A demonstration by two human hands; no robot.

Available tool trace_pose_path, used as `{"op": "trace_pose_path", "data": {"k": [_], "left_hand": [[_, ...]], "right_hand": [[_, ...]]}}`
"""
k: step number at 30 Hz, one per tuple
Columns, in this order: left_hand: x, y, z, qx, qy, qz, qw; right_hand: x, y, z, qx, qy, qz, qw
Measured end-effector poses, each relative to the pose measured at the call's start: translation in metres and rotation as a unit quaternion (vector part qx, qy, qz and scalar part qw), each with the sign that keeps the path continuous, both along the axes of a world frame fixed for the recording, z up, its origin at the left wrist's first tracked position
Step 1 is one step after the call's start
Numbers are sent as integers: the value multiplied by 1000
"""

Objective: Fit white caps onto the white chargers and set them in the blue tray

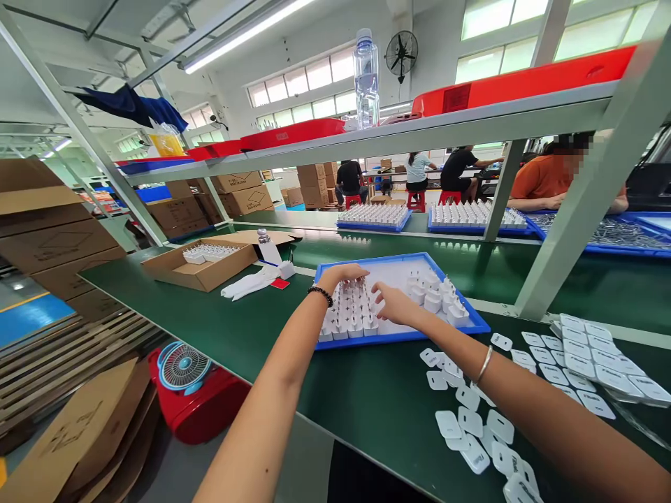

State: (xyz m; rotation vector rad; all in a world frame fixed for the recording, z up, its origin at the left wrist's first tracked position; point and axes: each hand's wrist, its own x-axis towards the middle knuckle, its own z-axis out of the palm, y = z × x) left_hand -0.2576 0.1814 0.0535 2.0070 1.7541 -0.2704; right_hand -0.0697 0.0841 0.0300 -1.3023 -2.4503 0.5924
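Careful: main risk here looks like toppling. Left hand (pixel 346 274) is over the tight rows of small white plastic blocks with thin upright prongs (pixel 346 325), at the left side of the shallow blue-rimmed white tray (pixel 479 325). Its fingers reach forward; can't tell if it's pinching one, the contact is hidden. A fingertip or the black beaded bracelet (pixel 321 295) dragging across the prongs could tip a row.

Right hand (pixel 395 304) is at mid-tray, index finger and thumb apart, nothing visible between them. It sits between the neat rows and the looser cluster of matching white blocks (pixel 433 302) on the tray's right. A wide swing either way could knock both groups together and spoil the spacing.

Also, the right forearm passes over the scattered glossy white rounded-square plates (pixel 470 421) on the dark green tabletop (pixel 367 405). If it drops, the silver bangle (pixel 486 364) could catch plates and scuff or scatter them.
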Motion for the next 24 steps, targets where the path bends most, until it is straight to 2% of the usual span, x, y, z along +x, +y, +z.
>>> {"op": "trace_pose_path", "data": {"k": [6, 8, 11, 15, 20, 24], "left_hand": [[2, 0, 4, 2, -7, 25, 1000], [8, -1, 7, 30, -28, 9, 999], [25, -1, 8, 85, -81, -40, 992], [64, 6, 5, 78, -122, -111, 983], [115, 13, -4, 26, -100, -170, 980], [130, 12, -10, 22, -88, -197, 976]], "right_hand": [[49, 26, 34, 65, -14, -144, 987], [69, 33, 44, 66, -36, -186, 980], [93, 38, 49, 45, -70, -209, 974], [98, 33, 41, 23, -121, -214, 969], [66, 24, 20, -2, -182, -212, 960], [53, 27, 12, -15, -205, -219, 954]]}}
